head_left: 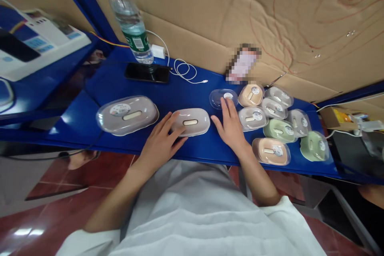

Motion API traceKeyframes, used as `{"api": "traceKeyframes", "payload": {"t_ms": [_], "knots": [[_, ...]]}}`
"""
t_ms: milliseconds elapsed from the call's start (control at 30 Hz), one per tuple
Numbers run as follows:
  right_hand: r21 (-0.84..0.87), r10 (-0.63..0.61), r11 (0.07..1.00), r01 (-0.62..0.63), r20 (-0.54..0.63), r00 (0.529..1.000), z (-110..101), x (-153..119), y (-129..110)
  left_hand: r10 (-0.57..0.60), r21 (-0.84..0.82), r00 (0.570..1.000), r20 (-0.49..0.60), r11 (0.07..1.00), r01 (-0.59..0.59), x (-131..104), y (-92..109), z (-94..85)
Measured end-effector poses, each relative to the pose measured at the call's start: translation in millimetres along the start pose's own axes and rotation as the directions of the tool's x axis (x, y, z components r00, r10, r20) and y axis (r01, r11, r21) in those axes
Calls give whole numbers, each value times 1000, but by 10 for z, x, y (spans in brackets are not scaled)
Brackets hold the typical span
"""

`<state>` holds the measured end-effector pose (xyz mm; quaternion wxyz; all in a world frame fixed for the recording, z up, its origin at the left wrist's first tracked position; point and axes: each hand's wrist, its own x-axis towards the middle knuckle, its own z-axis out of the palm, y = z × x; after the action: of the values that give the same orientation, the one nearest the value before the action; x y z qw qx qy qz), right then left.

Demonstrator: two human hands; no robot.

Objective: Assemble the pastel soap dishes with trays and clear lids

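Observation:
A pale grey oval box [199,121] with a cream slot-shaped piece on top sits in front of me on the blue table. My left hand [160,138] rests against its left end, fingers stretched and apart, not gripping it. To the right lies a clear plastic cover [215,99] with a round white label. The fingertips of my right hand [231,130] are on or just over this cover; its fingers are straight and the thumb is spread. Left of my left hand stands another grey box [141,122] under a clear labelled cover.
Several covered grey, peach and green boxes [279,130] crowd the table's right end. At the back stand a water bottle [136,36], a black phone [147,73], a white charger cable [186,74] and a propped, blurred-out phone [242,66]. Cardboard [192,20] walls the rear.

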<state>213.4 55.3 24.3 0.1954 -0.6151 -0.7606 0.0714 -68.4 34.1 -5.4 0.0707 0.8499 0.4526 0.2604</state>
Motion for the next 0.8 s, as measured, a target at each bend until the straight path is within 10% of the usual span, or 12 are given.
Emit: {"api": "traceKeyframes", "payload": {"t_ms": [567, 800], "knots": [[175, -37, 983, 53, -94, 995, -56, -212, -25, -215, -361, 976, 47, 907, 217, -322, -65, -131], [120, -374, 922, 368, 27, 927, -119, -511, -423, -243, -488, 963, 116, 831, 269, -278, 9, 51]]}}
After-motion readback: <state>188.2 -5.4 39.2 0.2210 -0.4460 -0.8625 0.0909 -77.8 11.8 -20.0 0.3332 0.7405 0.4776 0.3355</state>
